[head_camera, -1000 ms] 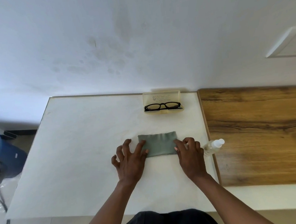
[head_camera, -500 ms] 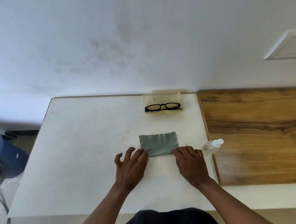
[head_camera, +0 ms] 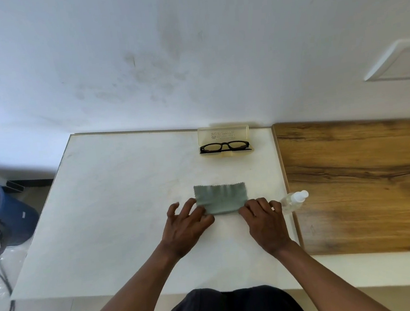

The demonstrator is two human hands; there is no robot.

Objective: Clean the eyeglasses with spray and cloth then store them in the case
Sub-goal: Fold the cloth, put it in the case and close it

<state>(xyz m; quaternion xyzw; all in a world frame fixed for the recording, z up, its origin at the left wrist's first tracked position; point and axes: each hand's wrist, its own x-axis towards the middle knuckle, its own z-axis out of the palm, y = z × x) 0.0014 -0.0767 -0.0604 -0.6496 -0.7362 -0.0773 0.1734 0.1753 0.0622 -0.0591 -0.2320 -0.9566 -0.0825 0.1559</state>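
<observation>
A grey-green cleaning cloth [head_camera: 220, 197] lies flat, folded into a strip, on the white table [head_camera: 118, 201]. My left hand [head_camera: 184, 228] rests at its near left corner with fingers spread, the fingertips touching the cloth. My right hand [head_camera: 265, 221] lies flat at the near right corner, fingertips on the cloth's edge. Black-framed eyeglasses [head_camera: 224, 146] sit folded in the open, translucent yellow case [head_camera: 223, 134] at the back of the table against the wall. A small clear spray bottle [head_camera: 294, 199] with a white cap lies on its side just right of my right hand.
A wooden board [head_camera: 364, 185] adjoins the table on the right. On the floor at the left stands a blue bin [head_camera: 11, 214] with a dark bag, and cables [head_camera: 2, 275] run below it. The wall is right behind the case.
Both hands have slid back toward me along the cloth, from its side edges to its near corners. The cloth, glasses, case and bottle have stayed in place.
</observation>
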